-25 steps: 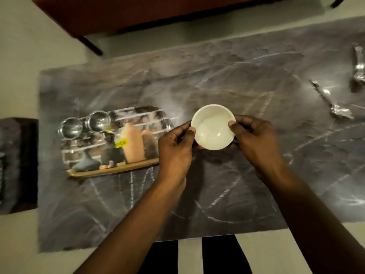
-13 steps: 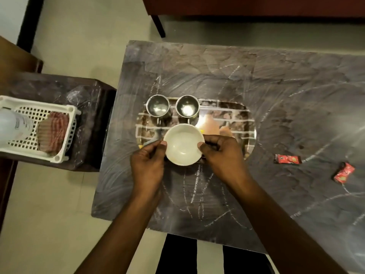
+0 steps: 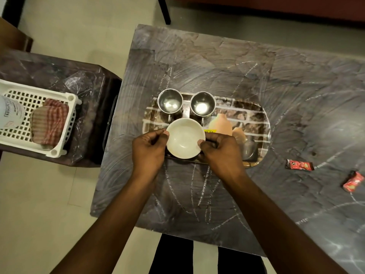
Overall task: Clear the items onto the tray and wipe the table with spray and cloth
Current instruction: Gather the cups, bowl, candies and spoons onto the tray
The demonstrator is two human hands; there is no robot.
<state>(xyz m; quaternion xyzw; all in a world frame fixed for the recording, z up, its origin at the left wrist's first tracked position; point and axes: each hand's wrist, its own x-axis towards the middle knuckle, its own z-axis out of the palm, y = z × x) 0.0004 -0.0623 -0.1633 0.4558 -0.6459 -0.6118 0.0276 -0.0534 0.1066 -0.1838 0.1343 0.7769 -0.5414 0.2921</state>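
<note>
I have the white bowl pinched by its rim from both sides: my left hand has its grip clamped on the left edge, thumb on the rim, and my right hand has its grip clamped on the right edge the same way. The bowl sits over the near left part of the tray; I cannot tell whether its base touches the tray surface.

Just beyond the bowl, along the tray's far edge, stand two steel cups, side by side and upright, mouths open to me. To the right of the bowl the tray's printed picture shows orange jugs, with a yellow price sticker next to my right thumb.

The tray lies on the dark marbled table. Farther right on the table, well apart from the tray, are two red sachets, one flat and one crumpled.

Off the table's left side, a lower stand carries a white plastic basket holding a folded checked cloth and a clear spray bottle at the frame's edge.
</note>
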